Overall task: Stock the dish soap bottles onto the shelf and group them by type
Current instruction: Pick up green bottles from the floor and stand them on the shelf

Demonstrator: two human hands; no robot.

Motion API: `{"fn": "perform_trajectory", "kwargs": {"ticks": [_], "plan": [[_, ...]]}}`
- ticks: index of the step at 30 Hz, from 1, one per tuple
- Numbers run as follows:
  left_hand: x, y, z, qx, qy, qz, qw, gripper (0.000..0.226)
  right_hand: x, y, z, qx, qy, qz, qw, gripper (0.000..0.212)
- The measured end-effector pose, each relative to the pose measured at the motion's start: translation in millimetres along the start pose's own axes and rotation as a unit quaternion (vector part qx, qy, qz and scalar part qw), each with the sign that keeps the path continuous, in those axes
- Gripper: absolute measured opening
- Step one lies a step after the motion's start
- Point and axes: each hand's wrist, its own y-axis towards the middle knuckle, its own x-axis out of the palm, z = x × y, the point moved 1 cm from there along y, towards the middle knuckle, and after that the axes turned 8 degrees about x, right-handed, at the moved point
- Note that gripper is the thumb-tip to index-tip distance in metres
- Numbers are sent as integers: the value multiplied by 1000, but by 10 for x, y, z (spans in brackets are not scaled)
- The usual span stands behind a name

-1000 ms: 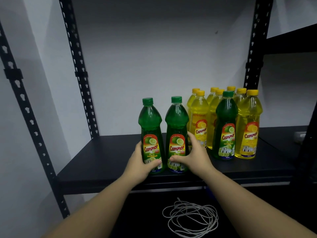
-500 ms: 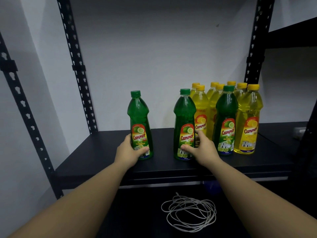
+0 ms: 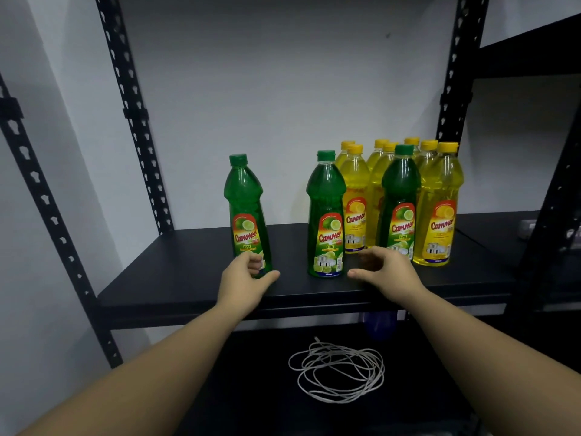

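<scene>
Left hand [image 3: 243,276] loosely cups upright, cap-up green bottle [image 3: 246,212]; right hand [image 3: 385,272] open, empty

A plain white wall [image 3: 283,99] backs a black metal rack with perforated uprights [image 3: 135,114]. Its dark shelf [image 3: 176,278] sits in dim light. Below it, a coiled white cord [image 3: 338,369] lies on a lower black surface.

3 green bottles [image 3: 326,215], yellow bottles [image 3: 438,209].
</scene>
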Motion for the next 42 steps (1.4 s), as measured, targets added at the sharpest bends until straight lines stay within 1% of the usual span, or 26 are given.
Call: {"fn": "perform_trajectory", "kwargs": {"ticks": [5, 8, 10, 14, 19, 30, 42], "plan": [[338, 43, 237, 27, -11, -113, 993, 69, -187, -81, 229, 0, -64, -24, 998, 72], [530, 135, 355, 36, -9, -144, 989, 78, -262, -90, 363, 2, -68, -21, 997, 66], [656, 202, 425, 34, -21, -139, 990, 77, -270, -78, 415, -10, -75, -19, 997, 64], [833, 286, 492, 14, -59, -92, 994, 66, -248, -61, 454, -19, -69, -13, 997, 63], [995, 387, 514, 19, -52, -88, 995, 54, -236, -56, 469, -24, -69, -7, 997, 62], [1394, 467, 707, 29, -40, -86, 995, 58, -234, -63, 463, -30, -80, 2, 996, 61], [1439, 478, 749, 27, -24, -77, 996, 61, -221, -44, 467, -25, -80, -1, 996, 63]]}}
